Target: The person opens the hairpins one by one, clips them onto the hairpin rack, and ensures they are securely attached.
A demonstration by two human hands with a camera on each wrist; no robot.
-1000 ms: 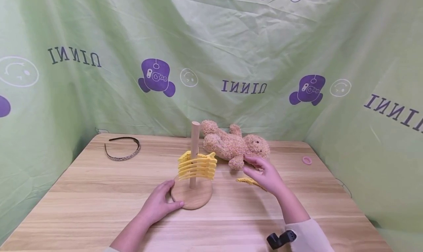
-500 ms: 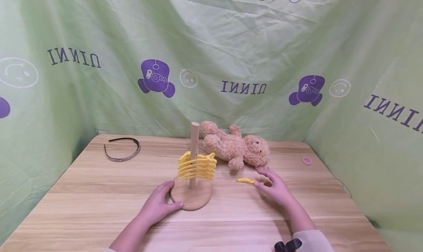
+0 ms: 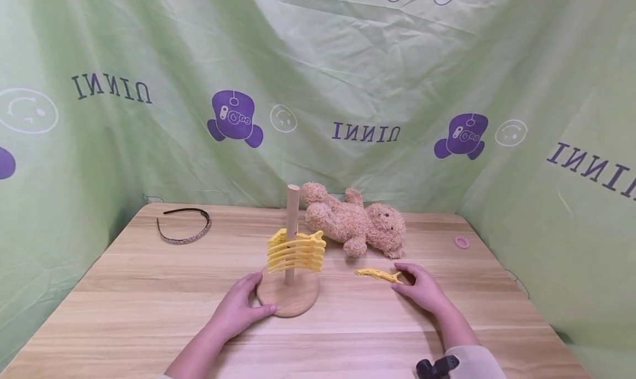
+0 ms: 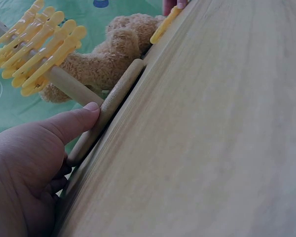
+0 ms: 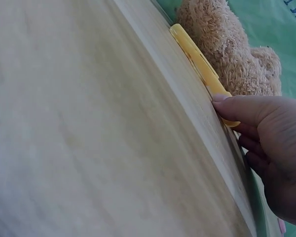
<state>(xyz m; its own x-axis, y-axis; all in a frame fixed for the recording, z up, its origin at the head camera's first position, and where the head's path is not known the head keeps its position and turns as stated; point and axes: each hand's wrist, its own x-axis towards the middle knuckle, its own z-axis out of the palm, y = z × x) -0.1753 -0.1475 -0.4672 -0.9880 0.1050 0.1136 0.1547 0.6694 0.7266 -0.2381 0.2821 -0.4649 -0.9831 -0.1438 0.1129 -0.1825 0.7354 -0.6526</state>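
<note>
A wooden stand [image 3: 288, 299] with a round base and an upright peg [image 3: 293, 208] is at the middle of the table. Several yellow hair clips [image 3: 296, 253] are clamped around the peg. My left hand [image 3: 237, 308] grips the base's near left edge, its thumb [image 4: 81, 120] on top. To the right, a single yellow alligator hair clip [image 3: 375, 273] lies on the table. My right hand [image 3: 422, 289] pinches the right end of this clip between thumb and fingers, as the right wrist view [image 5: 195, 52] also shows.
Behind the stand and clip lies a plush teddy bear [image 3: 343, 216] on its back. A glittery headband [image 3: 186, 238] is at the back left, and a pink ring [image 3: 461, 242] at the right. Green printed cloth [image 3: 318, 81] hangs around the wooden table [image 3: 149, 291].
My right hand has come down from beside the teddy bear and moved right, to the clip's right end, which it now pinches. The left hand and stand have stayed put.
</note>
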